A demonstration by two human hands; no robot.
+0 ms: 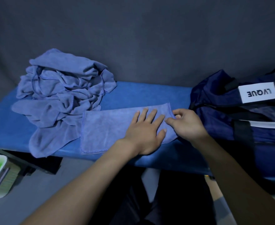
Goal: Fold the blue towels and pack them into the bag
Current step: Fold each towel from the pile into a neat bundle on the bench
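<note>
Two hands on flat blue towel lying on blue table: left hand pressed flat, fingers straight; right hand pinches towel's right edge, just beside navy bag. Crumpled towel pile sits left, touching flat towel

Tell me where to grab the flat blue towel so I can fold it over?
Grab the flat towel by its right edge, coming from the bag side. That edge is free and slightly lifted where the right hand already pinches it, while the left hand lies flat holding the middle down. The left edge sits close against the crumpled towel pile, so it is probably more awkward.
</note>
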